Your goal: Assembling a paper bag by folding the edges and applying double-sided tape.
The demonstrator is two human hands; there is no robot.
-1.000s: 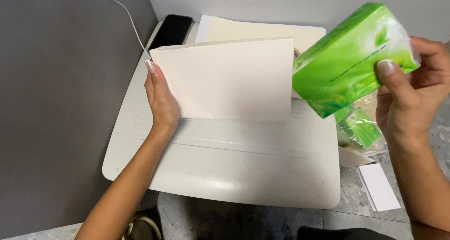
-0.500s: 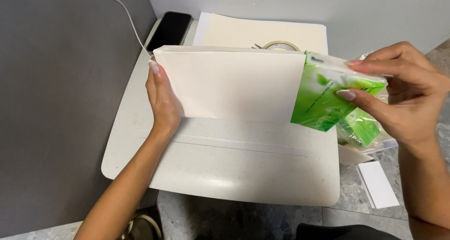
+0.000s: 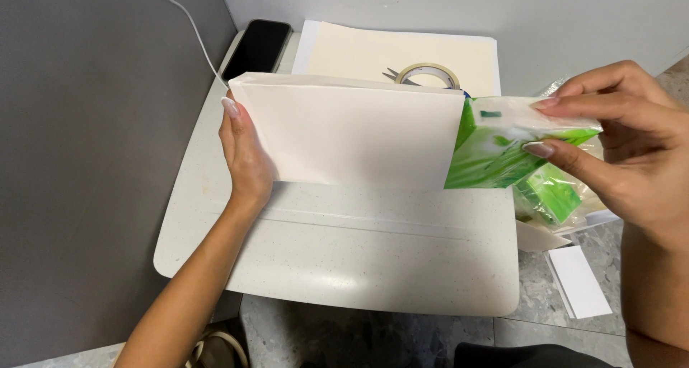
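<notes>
My left hand (image 3: 246, 151) holds the left edge of a cream paper envelope (image 3: 352, 134), which stands upright on a small white table (image 3: 344, 260). My right hand (image 3: 624, 138) grips a green tissue pack (image 3: 502, 149) by its top and its near side. The pack's left end is pushed into the envelope's open right side, and that end is hidden behind the paper.
A black phone (image 3: 257, 48) with a white cable lies at the table's back left. A cream sheet (image 3: 359, 52) with a roll of tape (image 3: 428, 74) lies behind the envelope. More green packs in a clear bag (image 3: 552, 196) and white papers (image 3: 580, 282) sit at the right.
My right hand has brought the green pack down and to the left, from up in the air to the envelope's right opening. The envelope now stands more upright.
</notes>
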